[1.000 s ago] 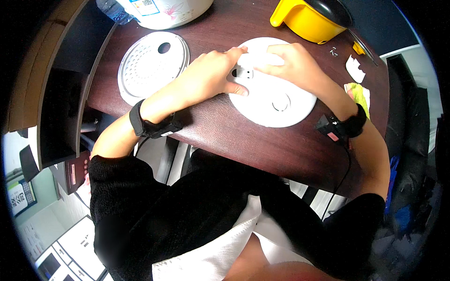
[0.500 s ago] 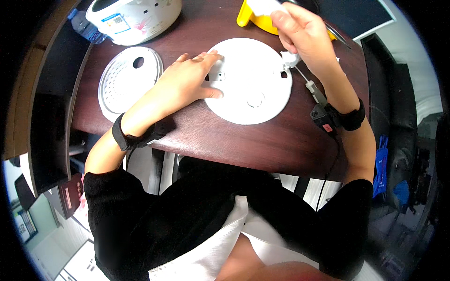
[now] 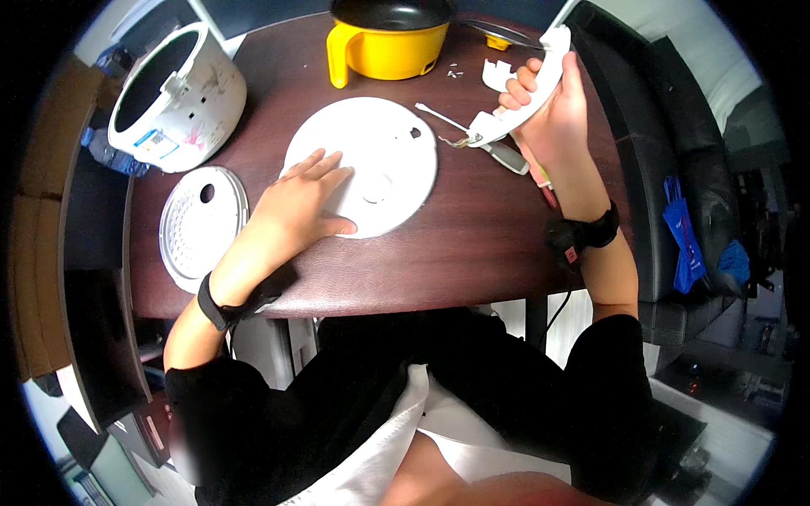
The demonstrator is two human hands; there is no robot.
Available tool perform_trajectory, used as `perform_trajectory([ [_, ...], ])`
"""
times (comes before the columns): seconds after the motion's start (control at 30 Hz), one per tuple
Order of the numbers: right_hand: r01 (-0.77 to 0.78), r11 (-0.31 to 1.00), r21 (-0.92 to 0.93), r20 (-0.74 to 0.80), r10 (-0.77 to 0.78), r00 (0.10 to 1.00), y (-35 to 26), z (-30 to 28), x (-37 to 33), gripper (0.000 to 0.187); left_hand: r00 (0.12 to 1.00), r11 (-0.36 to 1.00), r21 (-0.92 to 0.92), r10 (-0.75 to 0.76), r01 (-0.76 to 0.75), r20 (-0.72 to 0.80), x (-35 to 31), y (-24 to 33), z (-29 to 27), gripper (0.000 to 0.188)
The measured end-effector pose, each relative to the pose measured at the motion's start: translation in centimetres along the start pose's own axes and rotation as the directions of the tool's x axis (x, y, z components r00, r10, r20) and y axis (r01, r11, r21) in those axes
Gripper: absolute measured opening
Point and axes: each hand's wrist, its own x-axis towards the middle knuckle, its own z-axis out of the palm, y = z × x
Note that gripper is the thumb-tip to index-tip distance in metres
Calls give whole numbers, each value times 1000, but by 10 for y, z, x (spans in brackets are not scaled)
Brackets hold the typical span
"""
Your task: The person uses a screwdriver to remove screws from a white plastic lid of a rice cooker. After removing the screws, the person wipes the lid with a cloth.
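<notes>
A round white lid-like disc (image 3: 392,156) lies flat on the table, with a dark hole near its far right edge. My left hand (image 3: 297,202) rests on its left side, fingers spread and thumb near its front edge. My right hand (image 3: 553,118) is closed around a long, curved white plastic handle (image 3: 531,94), held up to the right of the disc and apart from it. Thin loose bits hang at the handle's lower end. Below that end lies a screwdriver (image 3: 506,158) with a grey grip, its shaft partly hidden by the handle.
A white perforated round plate (image 3: 202,228) lies at the left, in front of a white rice cooker body (image 3: 181,101). A yellow pot (image 3: 392,51) stands at the far side. Near it are a broken white piece (image 3: 498,74) and small white bits (image 3: 456,72). A red-tipped tool (image 3: 547,190) lies beside my right forearm.
The white handle has come away from the disc's edge and is raised in my right hand, leaving the hole in view. My left hand stays on the disc. The whole view has shifted.
</notes>
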Motion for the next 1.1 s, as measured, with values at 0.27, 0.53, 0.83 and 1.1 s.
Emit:
perform_trajectory([
  [0.27,-12,986,169,-203,47,978,11,-2,-14,47,991,989,88,-115,120,-66,1,-8,-6,60],
  [0.53,-22,975,222,-253,79,964,27,7,3,50,967,540,-837,-155,-87,-200,66,77,13,58],
  [0.83,-18,560,-828,-61,-58,996,2,-63,-4,32,867,11,-943,-390,-333,-311,105,66,24,20],
  [1.1,43,-406,-913,34,30,999,-17,-110,-15,55,765,159,-889,-460,-429,-451,108,46,29,23],
])
